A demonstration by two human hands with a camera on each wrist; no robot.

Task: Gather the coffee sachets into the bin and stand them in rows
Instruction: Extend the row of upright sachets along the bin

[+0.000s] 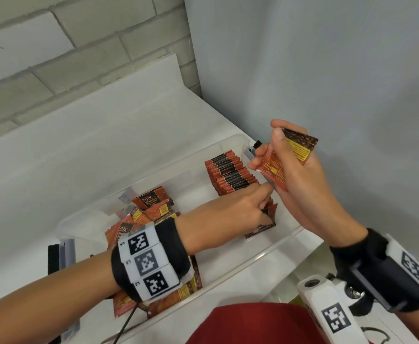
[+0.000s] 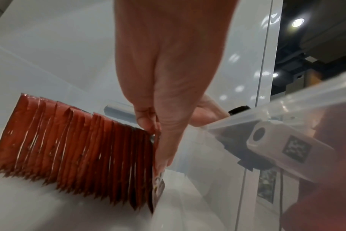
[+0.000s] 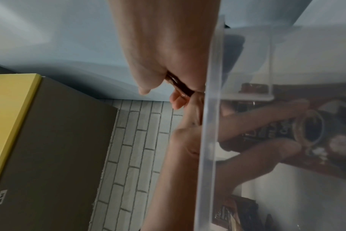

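While the left hand (image 1: 230, 209) presses one sachet (image 2: 158, 187) upright against the near end of the standing row (image 1: 230, 175) in the clear bin (image 1: 273, 252), fingers pinched on its top edge, the right hand (image 1: 295, 170) hovers over the bin's far right rim, curled round a small fan of spare sachets (image 1: 287, 157). The step in hand looks like row-building, and next probably calls for passing a spare across. The row runs away from the person, each sachet's long axis vertical; a loose pile (image 1: 151, 209) lies flat at the left.
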